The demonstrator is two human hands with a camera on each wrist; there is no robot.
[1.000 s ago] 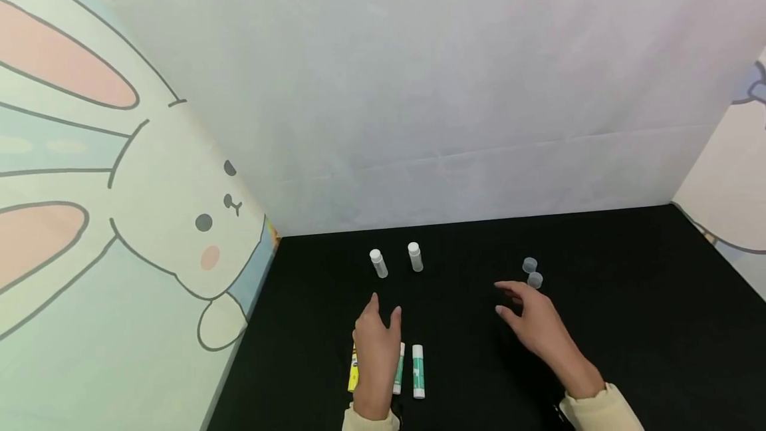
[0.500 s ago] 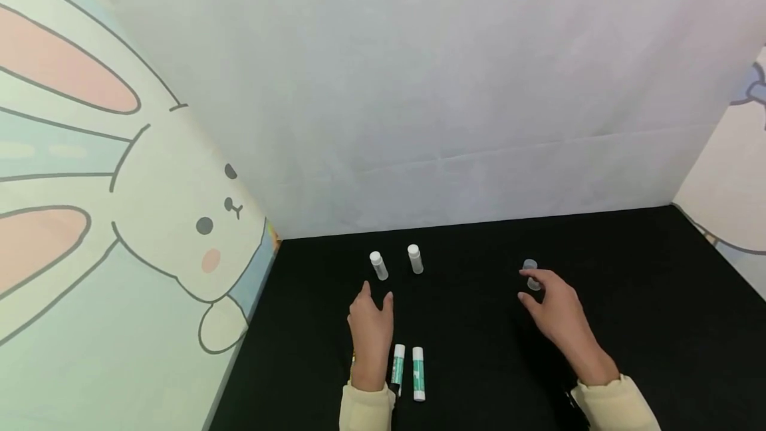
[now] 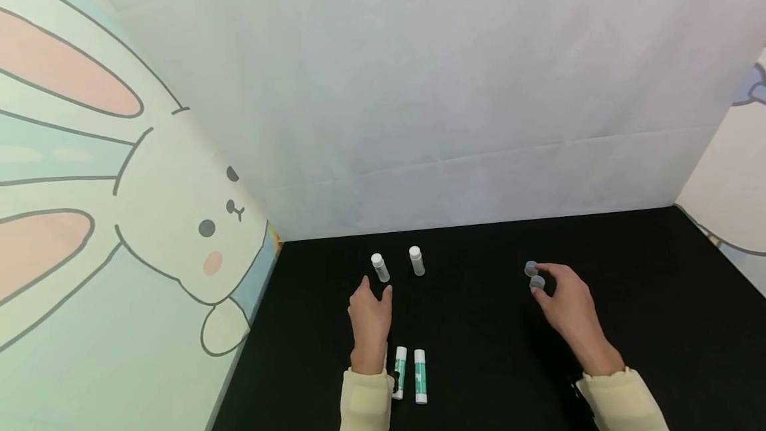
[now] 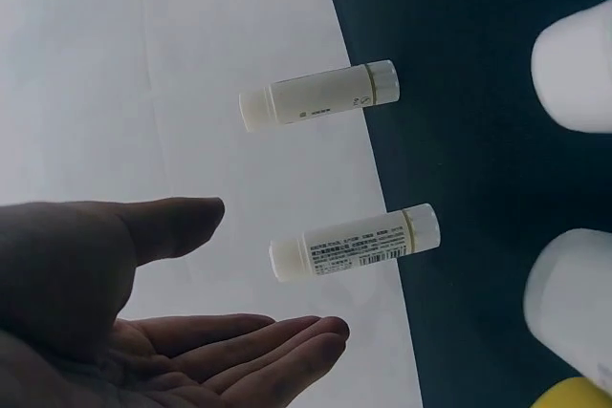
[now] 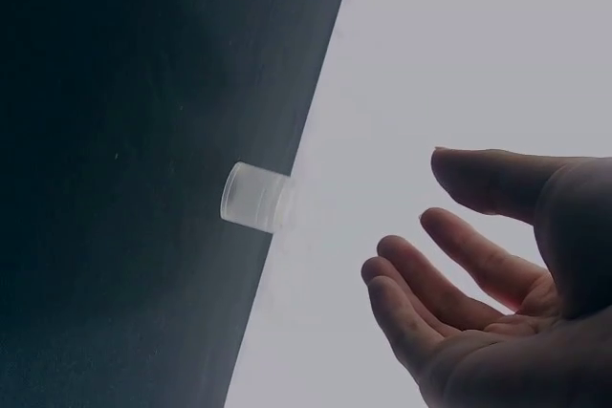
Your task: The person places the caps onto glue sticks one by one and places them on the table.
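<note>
Two white tubes that look like glue sticks stand upright at the back of the black table, the left tube (image 3: 380,268) and the right tube (image 3: 417,261). Just in front of the left tube is my left hand (image 3: 370,318), thumb and fingers spread apart with nothing between them. In the left wrist view, small print and a barcode show on the nearer tube (image 4: 354,244). My right hand (image 3: 568,304) is by two small clear caps, the far cap (image 3: 530,269) and the near cap (image 3: 537,282). Its thumb and fingers are apart; contact cannot be told.
Two green-and-white glue sticks lie near the front, the left stick (image 3: 400,372) and the right stick (image 3: 421,378). A yellow thing (image 4: 574,394) shows at the left wrist view's corner. A white cloth wall (image 3: 479,178) stands behind the black table (image 3: 479,351).
My right hand has moved right and forward to the clear caps. The left hand has moved slightly forward toward the left tube. Its arm now hides the yellow stick in the head view.
</note>
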